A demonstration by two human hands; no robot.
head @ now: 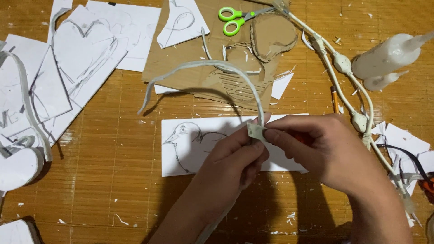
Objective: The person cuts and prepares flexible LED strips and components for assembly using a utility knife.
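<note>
You have 2 packages in view, both at the far right of the mat, and no labels, signs or screens that can be made out. The larger is a white squeeze bottle (388,55), lying tilted with its tapered nozzle pointing to the far right corner. Just near of it, touching or almost touching, lies a smaller white squeeze bottle (381,82) of the same shape, its nozzle also pointing right. Both lie just right of the cream cable (344,68). Any print on them is too blurred to tell.
</note>
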